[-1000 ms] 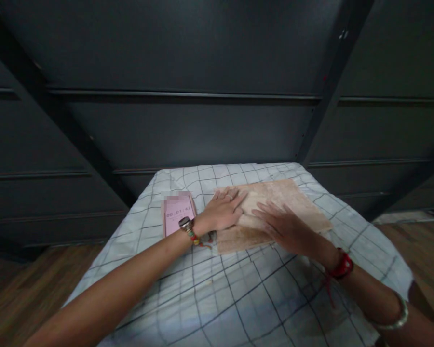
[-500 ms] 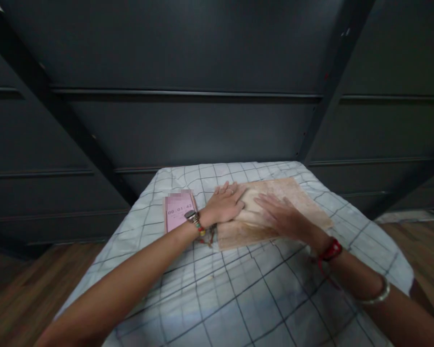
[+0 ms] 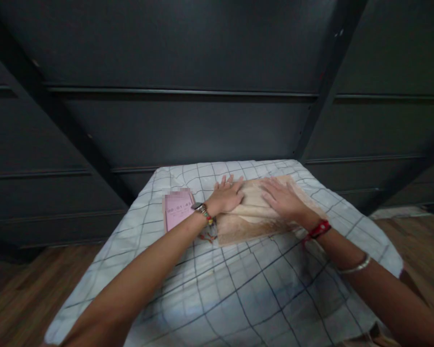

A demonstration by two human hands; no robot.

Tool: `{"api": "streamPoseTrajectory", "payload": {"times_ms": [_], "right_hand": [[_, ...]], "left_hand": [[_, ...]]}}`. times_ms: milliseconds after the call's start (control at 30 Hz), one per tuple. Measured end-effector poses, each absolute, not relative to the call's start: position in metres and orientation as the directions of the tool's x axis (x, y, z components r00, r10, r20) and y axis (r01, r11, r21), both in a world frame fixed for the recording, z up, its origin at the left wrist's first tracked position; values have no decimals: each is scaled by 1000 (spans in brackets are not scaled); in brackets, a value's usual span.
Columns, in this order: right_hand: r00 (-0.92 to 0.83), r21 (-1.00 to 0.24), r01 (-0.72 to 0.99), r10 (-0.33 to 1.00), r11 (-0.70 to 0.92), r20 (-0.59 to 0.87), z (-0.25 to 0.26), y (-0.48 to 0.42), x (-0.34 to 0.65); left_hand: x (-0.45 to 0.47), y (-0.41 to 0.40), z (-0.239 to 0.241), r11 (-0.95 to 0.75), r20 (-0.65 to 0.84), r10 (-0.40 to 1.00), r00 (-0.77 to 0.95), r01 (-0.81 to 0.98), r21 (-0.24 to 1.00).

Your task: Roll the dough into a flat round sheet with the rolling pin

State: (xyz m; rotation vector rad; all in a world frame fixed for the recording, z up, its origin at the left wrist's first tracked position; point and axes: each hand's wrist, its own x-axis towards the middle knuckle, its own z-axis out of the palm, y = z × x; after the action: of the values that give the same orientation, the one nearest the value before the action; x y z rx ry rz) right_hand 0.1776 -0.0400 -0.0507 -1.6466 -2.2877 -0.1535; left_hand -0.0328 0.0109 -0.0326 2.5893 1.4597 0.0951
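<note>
A folded beige cloth [image 3: 249,226] lies flat on the far part of a table covered with a white checked sheet [image 3: 238,289]. My left hand [image 3: 226,196] rests flat on the cloth's left far corner, fingers stretched out. My right hand [image 3: 282,198] presses flat on the cloth's middle and far right, fingers spread. Neither hand grips anything. A watch and a beaded band sit on my left wrist; a red band and a silver bangle are on my right arm.
A pink phone [image 3: 177,213] showing a timer lies on the sheet just left of my left wrist. Dark panelled walls and slanted beams [image 3: 321,77] rise behind the table. Wooden floor [image 3: 29,284] shows on both sides.
My right hand has slid away from me across the cloth toward its far right part. My left hand has crept slightly farther too. The cloth and the phone stay in place.
</note>
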Motion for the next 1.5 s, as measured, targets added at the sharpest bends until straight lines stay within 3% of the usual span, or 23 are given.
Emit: {"api": "streamPoseTrajectory", "payload": {"times_ms": [300, 500, 600, 833, 967, 1100, 1200, 1300, 1500], "right_hand": [[-367, -4, 915, 837, 403, 405, -33, -11, 183], [-381, -142, 896, 893, 421, 240, -52, -19, 188], [-426, -132, 878, 876, 461, 225, -58, -37, 187], [-566, 70, 804, 724, 590, 395, -59, -70, 182], [-612, 227, 788, 690, 572, 388, -63, -89, 178], [-628, 303, 778, 671, 550, 395, -50, -91, 188], [-626, 267, 774, 629, 574, 461, -30, -68, 207], [-628, 130, 753, 644, 645, 437, -17, -39, 223], [-590, -113, 757, 747, 644, 307, -38, -5, 229]], "left_hand": [[-27, 33, -43, -415, -68, 895, 441, 879, 235], [-26, 8, -31, -429, -155, 876, 456, 885, 178], [-29, -10, -30, -520, -134, 830, 541, 839, 161], [-30, -29, -34, -566, 76, 824, 561, 820, 86], [-32, -40, -38, -588, 144, 803, 578, 808, 36], [-32, -44, -28, -597, 184, 793, 581, 800, 47], [-24, -30, -11, -576, 219, 806, 551, 814, 74], [-12, -8, -3, -534, 235, 830, 505, 842, 77], [4, 21, -25, -469, 43, 883, 468, 870, 155]]}}
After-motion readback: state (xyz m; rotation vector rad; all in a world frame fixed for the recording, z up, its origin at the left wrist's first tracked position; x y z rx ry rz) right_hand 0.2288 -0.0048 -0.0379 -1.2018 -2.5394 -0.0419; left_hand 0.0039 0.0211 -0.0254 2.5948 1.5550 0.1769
